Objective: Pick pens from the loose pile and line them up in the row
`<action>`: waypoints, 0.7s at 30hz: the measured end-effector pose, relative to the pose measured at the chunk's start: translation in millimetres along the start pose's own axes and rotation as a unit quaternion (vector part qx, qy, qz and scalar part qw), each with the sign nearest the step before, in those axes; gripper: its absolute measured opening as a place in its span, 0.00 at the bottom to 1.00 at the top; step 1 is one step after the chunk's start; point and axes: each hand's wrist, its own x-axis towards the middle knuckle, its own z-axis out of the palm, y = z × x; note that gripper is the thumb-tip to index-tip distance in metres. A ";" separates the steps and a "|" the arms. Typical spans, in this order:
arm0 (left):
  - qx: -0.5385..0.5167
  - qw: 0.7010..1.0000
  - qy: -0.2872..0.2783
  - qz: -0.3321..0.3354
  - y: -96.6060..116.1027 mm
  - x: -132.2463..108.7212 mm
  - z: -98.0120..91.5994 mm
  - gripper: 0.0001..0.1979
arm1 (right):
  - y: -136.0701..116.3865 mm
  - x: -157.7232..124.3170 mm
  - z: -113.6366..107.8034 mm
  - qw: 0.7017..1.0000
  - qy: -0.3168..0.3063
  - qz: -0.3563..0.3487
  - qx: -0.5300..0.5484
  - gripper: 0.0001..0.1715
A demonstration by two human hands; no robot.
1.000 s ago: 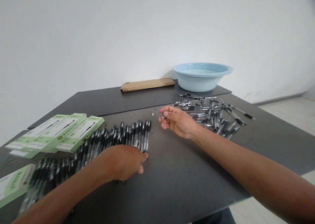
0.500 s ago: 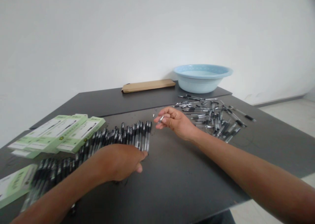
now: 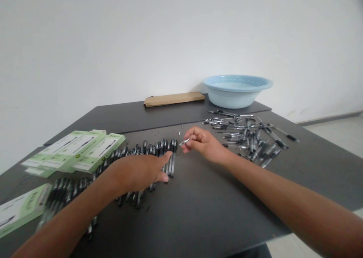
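A long row of black pens [image 3: 133, 154] lies side by side across the dark table [image 3: 204, 209]. My left hand [image 3: 140, 171] lies flat on the right end of that row, fingers stretched over the pens. My right hand [image 3: 202, 143] hovers just right of the row's far end and pinches a small silver pen part [image 3: 185, 141] between thumb and fingertips. A loose heap of pens and pen parts [image 3: 246, 133] lies behind my right hand.
Green pen boxes [image 3: 76, 152] are stacked at the left, with another green box [image 3: 19, 209] at the near left edge. A light blue basin [image 3: 237, 89] and a flat brown envelope [image 3: 174, 98] sit at the back by the white wall.
My left hand has slid forward from the row's near edge onto the pens and flattened. My right hand has dropped a little toward the row's end, still pinching the small part.
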 end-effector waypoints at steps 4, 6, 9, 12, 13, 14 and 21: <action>-0.027 0.999 -0.004 -0.017 5.2 6.3 -7.3 0.38 | 1.4 -5.6 10.7 0.999 -0.034 0.008 -0.033 0.10; -0.033 0.999 -0.004 -0.020 7.4 9.7 -9.7 0.39 | 0.5 -8.7 16.0 0.997 -0.043 0.004 -0.062 0.09; -0.032 0.999 0.001 -0.019 9.4 14.0 -11.7 0.40 | -3.5 -12.2 23.1 0.994 -0.036 0.004 -0.104 0.08; -0.039 0.999 0.009 -0.010 8.1 18.3 -11.3 0.37 | -9.4 -14.6 30.4 0.989 -0.024 0.013 -0.145 0.09; -0.046 0.999 0.014 -0.004 7.0 19.9 -10.7 0.35 | -11.3 -15.3 33.2 0.987 -0.023 0.015 -0.158 0.09; -0.055 0.998 0.023 0.007 6.0 21.7 -10.0 0.33 | -12.8 -16.0 36.2 0.985 -0.022 0.015 -0.170 0.10; -0.095 0.991 0.047 0.080 5.4 25.8 -8.6 0.23 | -0.9 -25.1 59.1 0.992 0.022 -0.009 -0.121 0.14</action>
